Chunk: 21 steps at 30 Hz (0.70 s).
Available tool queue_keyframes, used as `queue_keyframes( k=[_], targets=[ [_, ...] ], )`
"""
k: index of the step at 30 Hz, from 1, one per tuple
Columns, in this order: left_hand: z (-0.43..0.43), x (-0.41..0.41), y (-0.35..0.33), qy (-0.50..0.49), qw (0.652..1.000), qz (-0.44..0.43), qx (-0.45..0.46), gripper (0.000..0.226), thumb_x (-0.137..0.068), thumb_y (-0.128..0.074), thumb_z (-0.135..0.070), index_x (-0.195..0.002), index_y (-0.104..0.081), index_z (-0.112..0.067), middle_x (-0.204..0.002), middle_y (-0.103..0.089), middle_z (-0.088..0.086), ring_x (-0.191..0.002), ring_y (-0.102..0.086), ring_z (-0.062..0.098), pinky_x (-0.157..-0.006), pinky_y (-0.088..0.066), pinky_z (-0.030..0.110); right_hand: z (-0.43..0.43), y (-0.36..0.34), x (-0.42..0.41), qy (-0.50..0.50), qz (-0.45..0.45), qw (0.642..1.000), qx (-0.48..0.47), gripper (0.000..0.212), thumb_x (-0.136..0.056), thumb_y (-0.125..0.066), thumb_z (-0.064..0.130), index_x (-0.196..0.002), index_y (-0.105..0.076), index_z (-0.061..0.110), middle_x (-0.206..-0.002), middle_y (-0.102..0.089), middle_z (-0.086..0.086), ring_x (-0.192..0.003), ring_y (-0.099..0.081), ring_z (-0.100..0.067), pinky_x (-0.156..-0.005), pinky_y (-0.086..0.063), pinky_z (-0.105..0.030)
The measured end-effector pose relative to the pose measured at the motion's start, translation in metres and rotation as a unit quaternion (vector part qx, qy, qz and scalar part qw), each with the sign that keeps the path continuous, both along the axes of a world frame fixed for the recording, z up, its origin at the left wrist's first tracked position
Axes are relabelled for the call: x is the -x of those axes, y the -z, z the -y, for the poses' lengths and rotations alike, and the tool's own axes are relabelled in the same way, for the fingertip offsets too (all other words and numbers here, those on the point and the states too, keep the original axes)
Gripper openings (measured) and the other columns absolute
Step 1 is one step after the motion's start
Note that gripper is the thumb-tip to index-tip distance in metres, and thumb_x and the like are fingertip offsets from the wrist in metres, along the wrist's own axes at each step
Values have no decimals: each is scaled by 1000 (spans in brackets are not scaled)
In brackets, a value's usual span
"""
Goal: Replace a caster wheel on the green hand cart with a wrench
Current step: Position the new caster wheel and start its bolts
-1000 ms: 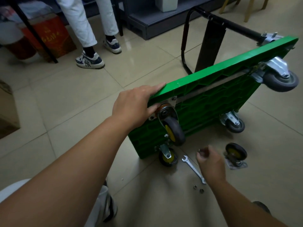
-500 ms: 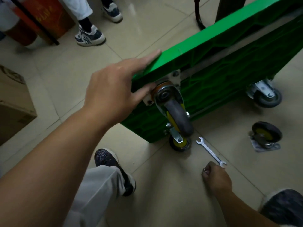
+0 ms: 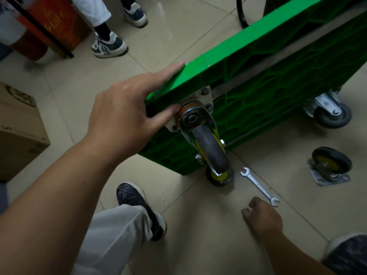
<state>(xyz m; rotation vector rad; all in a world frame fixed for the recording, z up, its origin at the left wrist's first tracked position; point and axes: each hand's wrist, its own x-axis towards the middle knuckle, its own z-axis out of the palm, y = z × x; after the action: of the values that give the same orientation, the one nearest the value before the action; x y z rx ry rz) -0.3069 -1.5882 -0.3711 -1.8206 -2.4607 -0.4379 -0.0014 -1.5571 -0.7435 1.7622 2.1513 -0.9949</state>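
The green hand cart (image 3: 268,80) stands tipped on its long edge on the tiled floor, underside toward me. My left hand (image 3: 127,114) grips its upper corner, thumb against the plate of a yellow-hubbed caster (image 3: 208,143) bolted there. A second yellow caster (image 3: 219,176) rests on the floor below it. A grey caster (image 3: 331,114) sits further right. A loose caster (image 3: 330,165) lies on the floor at right. The silver open-end wrench (image 3: 259,186) lies between. My right hand (image 3: 262,216) is low on the floor beside the wrench's near end, fingers pinched on a small nut (image 3: 246,209).
A cardboard box (image 3: 17,132) stands at left. Another person's legs and sneakers (image 3: 109,46) are at the top, next to a red box (image 3: 53,22) and a black stand leg. My own shoes (image 3: 139,203) flank the work spot. The cart's black handle (image 3: 241,14) lies behind it.
My head has moved closer and lower over the cart corner. My right hand dropped from above the wrench to the floor beside its near end and closed on a small nut.
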Motion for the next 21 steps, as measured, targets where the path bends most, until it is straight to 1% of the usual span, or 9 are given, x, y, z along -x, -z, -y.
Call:
queue_keyframes(
  k=[2, 4, 6, 8, 10, 13, 15, 18, 21],
  targets=[
    [0, 0, 0, -1, 1000, -2, 1, 67, -90, -63, -52, -152, -38, -51, -141, -62, -11, -120, -65, 22, -88, -56, 50, -17, -5, -5, 100, -67, 991, -58, 19, -83, -68, 40, -80, -60, 23, -76, -62, 3, -74, -60, -25, -67, -49, -33],
    [-1, 0, 0, -1, 1000, 2, 2, 67, -89, -63, -53, -151, -38, -52, -141, -62, -11, -121, -64, 22, -89, -56, 51, -42, 2, -24, 139, -77, 979, -125, 16, -81, -74, 31, -86, -65, 19, -80, -63, -5, -80, -59, -33, -71, -51, -39],
    [-1, 0, 1, 0, 1000, 6, 2, 67, -89, -63, -53, -151, -38, -53, -141, -63, -11, -120, -65, 22, -90, -55, 50, -62, 12, -42, 89, -27, 989, -117, 31, -77, -82, 32, -96, -69, 12, -89, -65, -12, -88, -59, -37, -79, -51, -43],
    [-1, 0, 0, -2, 1000, 10, 2, 67, -89, -63, -53, -151, -39, -53, -140, -63, -11, -119, -65, 22, -89, -55, 50, -71, 19, -47, 52, -13, 995, -82, 39, -74, -85, 36, -101, -70, 11, -92, -64, -11, -91, -58, -35, -82, -50, -43],
    [-1, 0, 0, -4, 1000, 14, 2, 67, -89, -63, -53, -151, -39, -53, -140, -63, -10, -120, -65, 23, -90, -55, 51, -69, 21, -41, 31, -19, 996, -80, 37, -72, -86, 32, -99, -70, 13, -89, -62, -8, -90, -57, -33, -80, -49, -41],
    [-1, 1, 1, -3, 1000, 23, 1, 67, -89, -65, -51, -151, -39, -51, -142, -62, -10, -123, -63, 22, -92, -55, 53, -59, 26, -27, 5, -40, 995, -88, 24, -71, -84, 12, -87, -67, 14, -83, -61, -7, -84, -56, -33, -73, -49, -41],
    [-1, 2, 0, -3, 1000, 31, -1, 67, -89, -66, -50, -151, -40, -50, -141, -63, -10, -123, -64, 22, -92, -55, 53, -56, 29, -22, 12, -47, 997, -68, 23, -72, -81, 5, -80, -62, 15, -79, -62, -9, -80, -57, -35, -70, -49, -40],
    [-1, 2, 0, -4, 1000, 31, -2, 67, -88, -66, -51, -150, -40, -51, -140, -63, -10, -122, -65, 23, -93, -55, 52, -59, 29, -19, 10, -26, 999, -28, 27, -76, -78, 8, -82, -55, 19, -84, -64, -11, -82, -59, -36, -72, -49, -39],
    [-2, 2, 0, -10, 1000, 29, 2, 68, -87, -63, -53, -150, -38, -55, -141, -63, -10, -121, -65, 25, -93, -55, 52, -63, 25, -13, -85, 8, 996, 14, 22, -84, -68, 14, -86, -48, 24, -95, -62, -11, -87, -61, -34, -74, -49, -36]
  ],
)
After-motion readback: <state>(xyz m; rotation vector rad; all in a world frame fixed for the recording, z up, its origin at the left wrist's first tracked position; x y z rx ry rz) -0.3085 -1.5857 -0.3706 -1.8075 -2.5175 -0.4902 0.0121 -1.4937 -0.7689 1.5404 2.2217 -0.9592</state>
